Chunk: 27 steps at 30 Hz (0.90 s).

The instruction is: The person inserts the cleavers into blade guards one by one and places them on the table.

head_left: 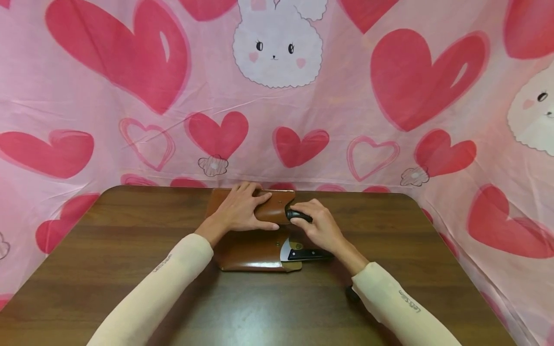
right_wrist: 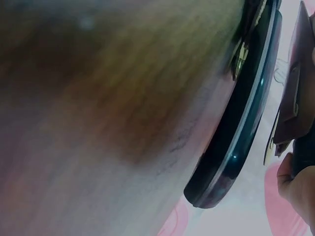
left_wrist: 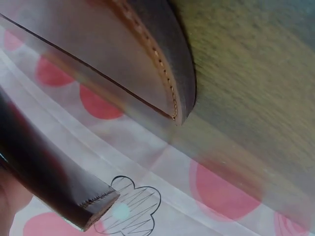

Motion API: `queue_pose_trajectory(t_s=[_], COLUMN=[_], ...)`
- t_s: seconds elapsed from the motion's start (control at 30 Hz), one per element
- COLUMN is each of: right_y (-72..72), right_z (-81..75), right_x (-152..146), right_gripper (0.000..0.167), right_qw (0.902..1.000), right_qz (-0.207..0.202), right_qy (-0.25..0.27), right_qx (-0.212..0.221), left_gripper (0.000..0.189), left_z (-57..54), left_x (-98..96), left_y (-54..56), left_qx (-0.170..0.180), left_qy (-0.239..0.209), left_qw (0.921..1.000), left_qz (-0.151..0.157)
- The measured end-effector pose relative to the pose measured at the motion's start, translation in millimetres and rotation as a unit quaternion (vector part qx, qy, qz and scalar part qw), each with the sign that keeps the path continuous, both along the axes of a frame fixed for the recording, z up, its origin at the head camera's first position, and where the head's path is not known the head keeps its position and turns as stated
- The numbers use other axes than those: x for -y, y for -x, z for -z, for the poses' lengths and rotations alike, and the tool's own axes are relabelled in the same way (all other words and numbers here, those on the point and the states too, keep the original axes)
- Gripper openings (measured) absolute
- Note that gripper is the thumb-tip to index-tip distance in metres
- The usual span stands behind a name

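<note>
A brown leather knife sheath (head_left: 277, 211) is at the table's far edge, with my left hand (head_left: 242, 209) gripping it across its width, thumb along the near side and fingers over the far side. From its right end sticks a black handle (head_left: 299, 215), which my right hand (head_left: 318, 223) holds between thumb and fingers; the blade is hidden inside. Closer to me lies a second brown sheath (head_left: 248, 257) with a knife in it. That knife's black riveted handle (head_left: 307, 254) points right, and it also shows large in the right wrist view, as a black handle (right_wrist: 241, 123) with a metal tang.
The dark wooden table (head_left: 259, 312) ends at the back against a pink cloth (head_left: 329, 110) printed with hearts and rabbits. A small black object (head_left: 352, 293) shows partly from under the right sleeve (head_left: 398, 298); its kind cannot be told.
</note>
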State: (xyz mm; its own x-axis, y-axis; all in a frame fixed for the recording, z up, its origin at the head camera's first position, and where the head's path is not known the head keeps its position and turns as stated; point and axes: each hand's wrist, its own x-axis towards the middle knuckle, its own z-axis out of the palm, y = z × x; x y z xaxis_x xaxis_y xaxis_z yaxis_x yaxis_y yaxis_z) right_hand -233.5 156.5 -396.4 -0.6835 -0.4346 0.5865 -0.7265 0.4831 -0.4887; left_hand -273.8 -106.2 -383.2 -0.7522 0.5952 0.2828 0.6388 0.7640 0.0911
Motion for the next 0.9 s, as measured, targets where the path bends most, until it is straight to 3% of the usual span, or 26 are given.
queue_pose_trajectory(t_s=[0.9], right_y=[5.0], right_z=[-1.4], right_x=[-5], right_gripper=[0.030], right_qw=[0.9998], right_qz=[0.011], right_qy=[0.014], right_qx=[0.004], left_gripper=[0.101], left_z=[-0.1], left_x=[-11.0], left_y=[3.0], left_qx=[-0.035], left_qy=[0.044], left_qw=[0.9982], left_qz=[-0.021])
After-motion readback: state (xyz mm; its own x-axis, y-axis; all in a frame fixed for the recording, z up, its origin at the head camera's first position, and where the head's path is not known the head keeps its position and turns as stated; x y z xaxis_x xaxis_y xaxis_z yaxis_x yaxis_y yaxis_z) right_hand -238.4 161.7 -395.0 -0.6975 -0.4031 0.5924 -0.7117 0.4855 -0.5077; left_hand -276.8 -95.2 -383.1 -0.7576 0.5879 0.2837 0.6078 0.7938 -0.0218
